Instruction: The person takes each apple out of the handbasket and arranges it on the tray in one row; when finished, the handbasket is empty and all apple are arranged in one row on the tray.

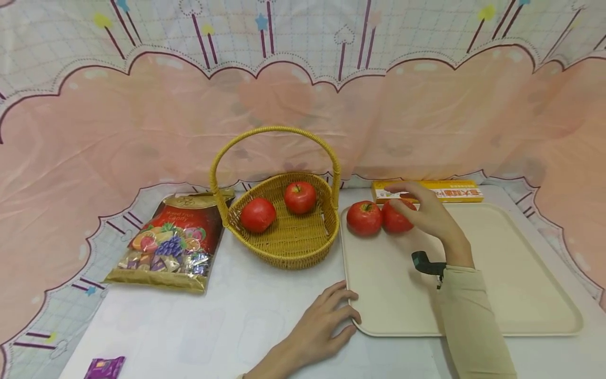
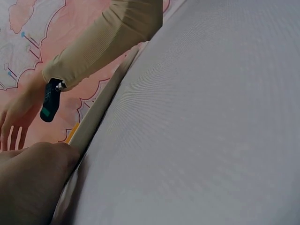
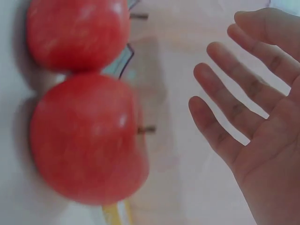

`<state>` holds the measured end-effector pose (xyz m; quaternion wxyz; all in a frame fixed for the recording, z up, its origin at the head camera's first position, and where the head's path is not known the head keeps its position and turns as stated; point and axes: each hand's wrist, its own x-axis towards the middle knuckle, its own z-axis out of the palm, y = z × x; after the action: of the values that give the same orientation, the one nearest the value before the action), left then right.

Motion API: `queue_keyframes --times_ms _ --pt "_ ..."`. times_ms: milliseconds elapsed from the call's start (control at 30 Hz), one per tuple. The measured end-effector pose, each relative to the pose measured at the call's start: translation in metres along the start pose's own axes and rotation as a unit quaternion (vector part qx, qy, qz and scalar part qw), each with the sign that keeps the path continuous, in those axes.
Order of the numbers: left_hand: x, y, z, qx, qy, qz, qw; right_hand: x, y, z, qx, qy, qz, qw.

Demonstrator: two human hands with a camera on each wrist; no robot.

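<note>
My right hand (image 1: pixel 426 213) hovers over the back left of a cream tray (image 1: pixel 473 295), fingers spread and holding nothing. Two red apples lie side by side there: the left apple (image 1: pixel 363 218) shows fully, while the right apple (image 1: pixel 396 217) is partly covered by the hand. From the right wrist view, the near apple (image 3: pixel 89 140) is apart from the open palm (image 3: pixel 272 126). My left hand (image 1: pixel 322 321) grips the tray's front left corner, fingers bent over its rim. In the left wrist view, that hand (image 2: pixel 37 173) is against the tray's edge (image 2: pixel 101 108).
Left of the tray stands a yellow wicker basket (image 1: pixel 284 258) with a tall handle and two red apples (image 1: pixel 300 197) inside. A bag of mixed fruit candy (image 1: pixel 170 237) lies beside it. Behind the tray is a yellow box (image 1: pixel 454 190). One purple wrapped candy (image 1: pixel 105 368) lies front left.
</note>
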<state>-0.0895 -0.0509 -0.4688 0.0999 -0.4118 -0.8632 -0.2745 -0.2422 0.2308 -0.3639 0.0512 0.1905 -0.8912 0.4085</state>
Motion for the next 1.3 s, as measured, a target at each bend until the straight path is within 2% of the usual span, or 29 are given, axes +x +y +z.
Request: queue_keyframes --times_ms 133,233,367,567,800,933,1100,1300 --pt "0.0 0.0 0.0 0.002 0.002 0.0 1.0 0.006 -0.014 0.009 -0.006 -0.004 -0.072 0.9973" --pt "-0.001 -0.001 0.001 0.001 0.002 -0.002 1.0 0.01 -0.022 0.015 -0.013 0.001 -0.129 0.9915" --pt "-0.001 -0.001 0.002 0.006 0.003 0.0 1.0 0.014 -0.031 0.023 -0.022 -0.001 -0.167 0.9857" --pt "-0.001 0.0 0.0 -0.005 -0.006 -0.015 0.9999 0.018 -0.042 0.037 -0.022 -0.021 -0.18 0.9832" --pt "0.0 -0.001 0.0 0.009 0.005 0.008 0.9999 0.022 -0.052 0.049 -0.031 -0.047 -0.187 0.9808" --pt "0.0 -0.001 0.0 0.008 0.004 0.008 0.9999 0.028 -0.059 0.056 -0.029 -0.07 -0.19 0.9789" --pt "0.0 0.0 0.0 0.009 0.004 0.009 0.9999 0.037 -0.067 0.063 -0.028 -0.097 -0.213 0.9718" --pt "0.0 -0.001 0.001 0.008 0.003 0.007 0.9999 0.044 -0.079 0.071 -0.056 -0.122 -0.217 0.967"
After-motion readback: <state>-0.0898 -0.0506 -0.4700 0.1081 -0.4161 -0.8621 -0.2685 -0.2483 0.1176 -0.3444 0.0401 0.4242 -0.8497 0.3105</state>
